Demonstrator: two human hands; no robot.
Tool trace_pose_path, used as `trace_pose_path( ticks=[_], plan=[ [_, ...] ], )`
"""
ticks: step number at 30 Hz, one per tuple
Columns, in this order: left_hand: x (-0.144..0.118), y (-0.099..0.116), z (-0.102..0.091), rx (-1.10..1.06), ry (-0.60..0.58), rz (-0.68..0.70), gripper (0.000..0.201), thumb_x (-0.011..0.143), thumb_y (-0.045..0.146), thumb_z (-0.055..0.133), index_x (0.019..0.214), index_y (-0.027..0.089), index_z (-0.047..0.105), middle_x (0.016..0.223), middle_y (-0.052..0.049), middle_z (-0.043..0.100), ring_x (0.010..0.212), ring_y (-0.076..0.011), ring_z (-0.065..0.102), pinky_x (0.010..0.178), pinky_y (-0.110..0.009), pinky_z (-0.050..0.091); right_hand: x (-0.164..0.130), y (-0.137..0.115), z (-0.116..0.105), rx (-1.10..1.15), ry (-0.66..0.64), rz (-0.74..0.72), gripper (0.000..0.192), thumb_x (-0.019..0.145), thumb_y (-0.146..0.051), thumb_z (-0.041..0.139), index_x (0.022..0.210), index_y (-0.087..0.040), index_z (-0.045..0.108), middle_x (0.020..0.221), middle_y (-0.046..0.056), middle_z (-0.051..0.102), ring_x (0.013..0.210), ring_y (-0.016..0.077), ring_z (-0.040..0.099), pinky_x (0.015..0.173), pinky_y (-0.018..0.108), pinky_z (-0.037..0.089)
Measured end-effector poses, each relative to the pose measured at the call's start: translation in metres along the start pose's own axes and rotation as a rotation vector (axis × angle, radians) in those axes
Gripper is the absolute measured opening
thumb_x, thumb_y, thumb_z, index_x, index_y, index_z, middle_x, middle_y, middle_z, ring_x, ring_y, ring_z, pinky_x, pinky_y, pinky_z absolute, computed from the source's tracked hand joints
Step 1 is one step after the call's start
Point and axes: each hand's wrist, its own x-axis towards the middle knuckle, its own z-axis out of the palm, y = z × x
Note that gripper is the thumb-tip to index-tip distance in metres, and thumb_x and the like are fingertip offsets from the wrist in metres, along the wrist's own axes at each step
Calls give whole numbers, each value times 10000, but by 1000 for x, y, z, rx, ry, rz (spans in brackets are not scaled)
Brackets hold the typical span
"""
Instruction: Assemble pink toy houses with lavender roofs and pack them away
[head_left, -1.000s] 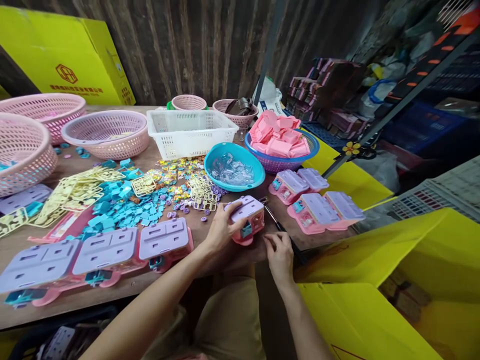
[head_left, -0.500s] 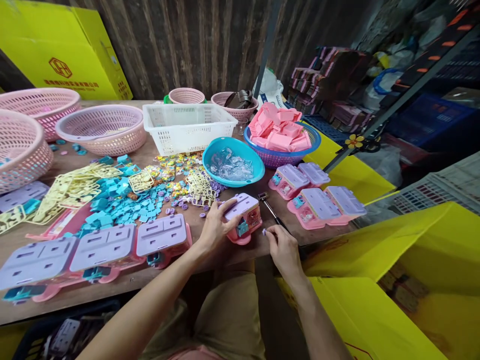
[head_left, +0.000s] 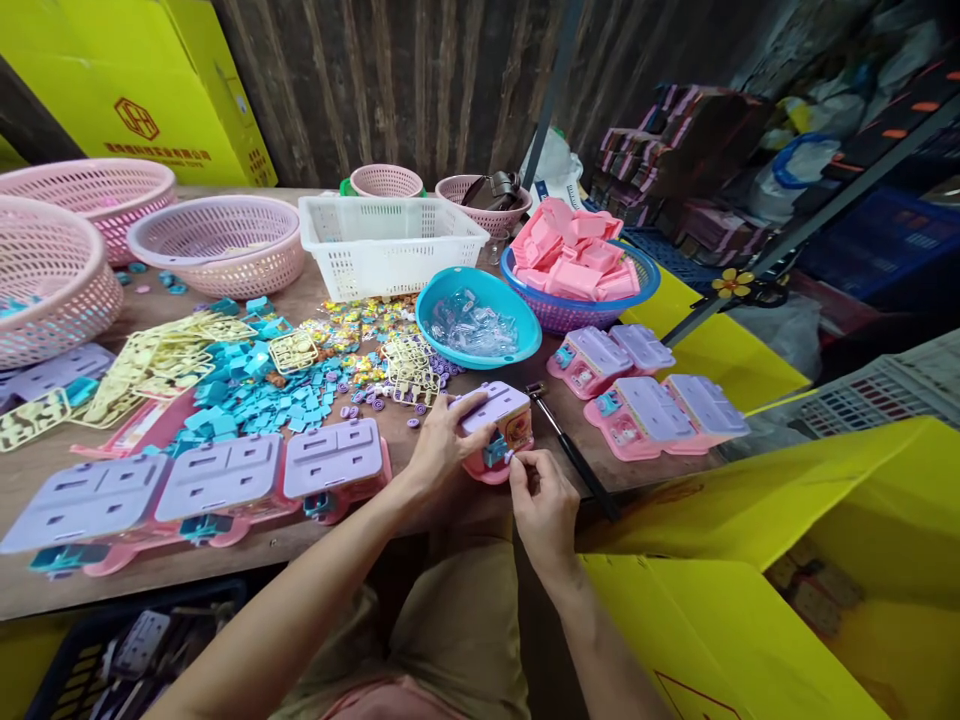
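**Left hand (head_left: 442,442) pins the toy house (head_left: 517,430), right hand (head_left: 546,500) holds a tiny piece (head_left: 509,456) at its front**

Left hand first: its grip is clamped over the lilac roof (head_left: 504,402), fingers across the top and along the edge. The toy house sits at the near edge of the desk (head_left: 285,550). It looks like light, stiff plastic, smooth enough to slip; the roof edges offer the best hold, and the thin blue part (head_left: 495,450) could well snap. Over to the right hand: its grip pinches the tiny piece, likely easy to drop.

Containers now, from the left: a pink basket (head_left: 52,300) with a few blue bits (head_left: 16,306), then a lilac-rimmed basket (head_left: 225,270) with some pale parts (head_left: 246,248). Next the white crate (head_left: 397,265), its bottom hidden. Teal bowl (head_left: 529,335): clear pieces (head_left: 472,325), probably brittle. Blue-rimmed basket (head_left: 646,275): heaped with pink trays (head_left: 577,250). Far right, the yellow carton (head_left: 697,620), boxy shapes (head_left: 814,600) inside, too dim to name.
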Motion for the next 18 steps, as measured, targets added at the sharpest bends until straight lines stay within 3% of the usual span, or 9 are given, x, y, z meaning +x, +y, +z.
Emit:
trace_pose_path(
  ticks=[7,14,18],
  plan=[
    [1,-3,0,-6,-8,-6,452,788,325,608,1233,286,545,985,-29,460,848,-152,551,843,-312,470,1,-2,1,-21,-27,-16,149,888,-219,433,759,-204,505,678,3,582,603,132,540,588,242,414],
    [4,-3,2,24,-24,-15,461,789,332,605,1242,273,543,966,-41,462,901,-184,546,873,-341,455,-2,0,9,-141,10,-158,167,914,-180,390,780,-206,486,698,24,548,686,155,547,659,268,429],
    [4,-4,2,38,-22,-2,478,784,323,608,1253,276,531,945,-37,465,928,-196,541,875,-345,454,-5,-1,13,-126,38,-115,158,908,-181,399,780,-211,486,691,19,544,677,154,548,658,271,436]
  ],
)
